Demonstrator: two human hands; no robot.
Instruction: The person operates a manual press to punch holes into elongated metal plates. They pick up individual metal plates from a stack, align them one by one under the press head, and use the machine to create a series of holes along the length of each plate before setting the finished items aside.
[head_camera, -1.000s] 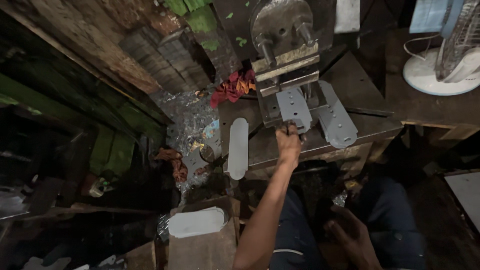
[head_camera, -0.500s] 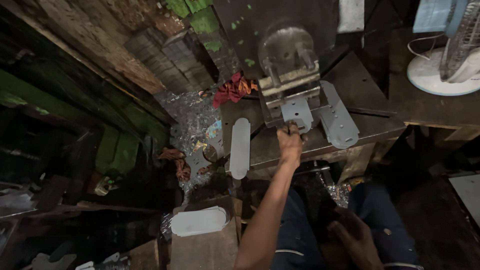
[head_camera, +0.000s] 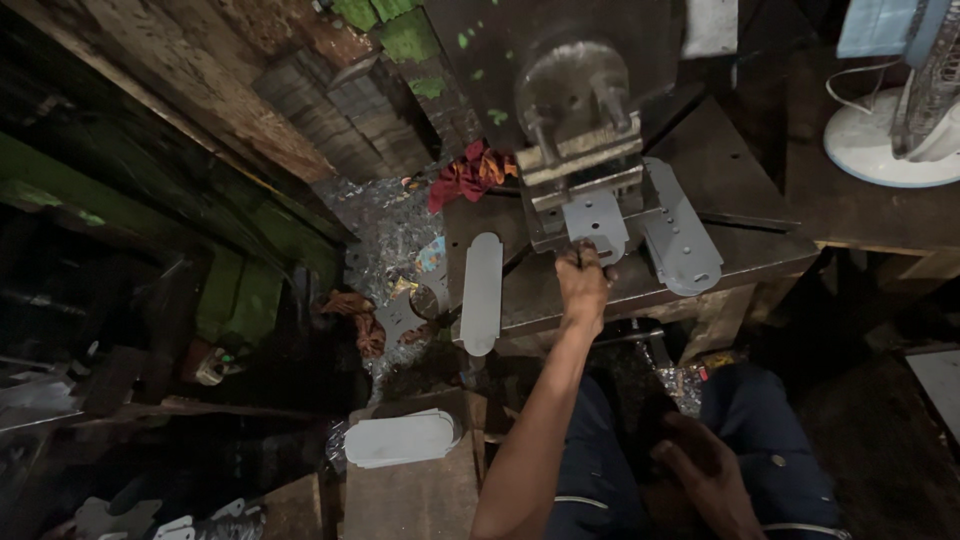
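Note:
My left hand (head_camera: 585, 280) reaches forward with the arm stretched out and grips the near end of a grey, flat metal plate (head_camera: 597, 218). The plate lies in the die of a press machine (head_camera: 575, 95). A longer punched plate (head_camera: 682, 235) lies just to the right of it on the press bed. Another rounded blank plate (head_camera: 482, 290) lies to the left on the dark workbench (head_camera: 740, 180). My right hand (head_camera: 700, 475) rests low on my lap between my knees. It is in shadow, so its fingers are unclear.
A stack of grey blank plates (head_camera: 400, 438) sits on a wooden box at the lower left. A red rag (head_camera: 468, 175) lies beside the press. Shiny metal scrap (head_camera: 390, 240) covers the floor to the left. A white fan base (head_camera: 885, 140) stands at the far right.
My left hand stays on the plate at the press. The view has shifted slightly, and nothing else has visibly moved.

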